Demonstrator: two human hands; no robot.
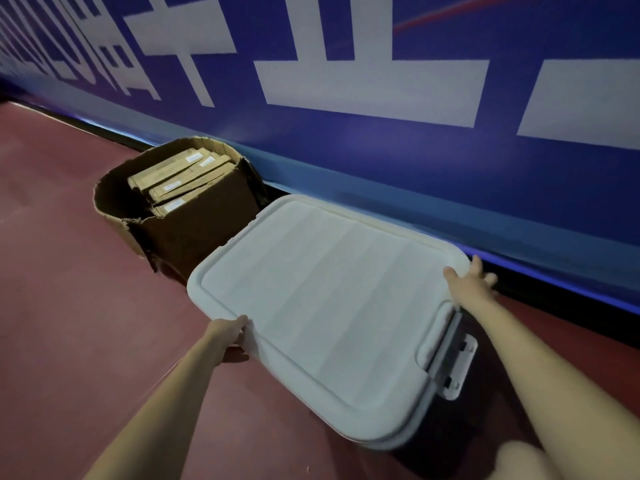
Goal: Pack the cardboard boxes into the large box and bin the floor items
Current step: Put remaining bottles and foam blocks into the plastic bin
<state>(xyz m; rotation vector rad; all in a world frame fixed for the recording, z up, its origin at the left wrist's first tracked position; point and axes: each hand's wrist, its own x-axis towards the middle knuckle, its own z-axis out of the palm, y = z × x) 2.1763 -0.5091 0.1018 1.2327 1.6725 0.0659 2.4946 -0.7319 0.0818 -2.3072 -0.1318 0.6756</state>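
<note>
White lid [329, 299] lies along the blue wall [381, 161]. Left hand [230, 332] grips its near-left rim. Right hand [467, 282] sits at the far-right corner, fingers spread past the edge, its hold unclear. Large box [194, 230], just beside the lid, contains cardboard boxes [180, 181]. Open red floor [69, 271] extends leftward.

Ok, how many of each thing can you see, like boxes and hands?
Big cardboard box: 1
Small flat boxes inside it: 4 showing, counted by their white labels
White-lidded bin: 1
Hands: 2, the left hand and the right hand, both at the lid's edges
Total: 8
</note>
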